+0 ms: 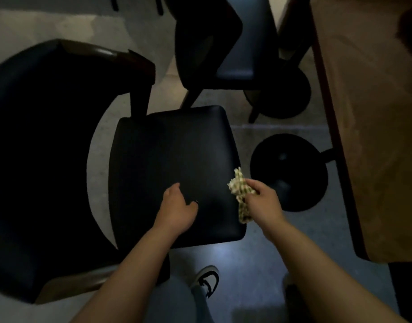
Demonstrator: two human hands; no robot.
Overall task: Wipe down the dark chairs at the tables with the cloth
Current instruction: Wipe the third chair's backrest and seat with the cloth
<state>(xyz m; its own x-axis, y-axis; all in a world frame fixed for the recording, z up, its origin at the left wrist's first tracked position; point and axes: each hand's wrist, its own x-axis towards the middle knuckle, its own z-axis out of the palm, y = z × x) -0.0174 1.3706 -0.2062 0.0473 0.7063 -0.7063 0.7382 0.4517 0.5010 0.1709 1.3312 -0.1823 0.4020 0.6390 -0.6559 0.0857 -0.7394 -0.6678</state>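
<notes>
Left hand (177,207): fingers loosely curled, holding nothing, seemingly touching the chair seat (172,155).
Right hand (262,197): grips checked cloth (241,194) at seat's right edge.

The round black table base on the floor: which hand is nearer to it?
Right. The right hand, gripping the cloth, is at the seat's right edge, just left of the round table base. The left hand is farther left, over the seat.

The single head camera is looking steeply down from above, close over a chair seat (174,173) that is filling the middle. Both forearms are reaching in from the bottom edge, the floor (226,257) lying below, a tabletop (372,127) running along the right.
</notes>
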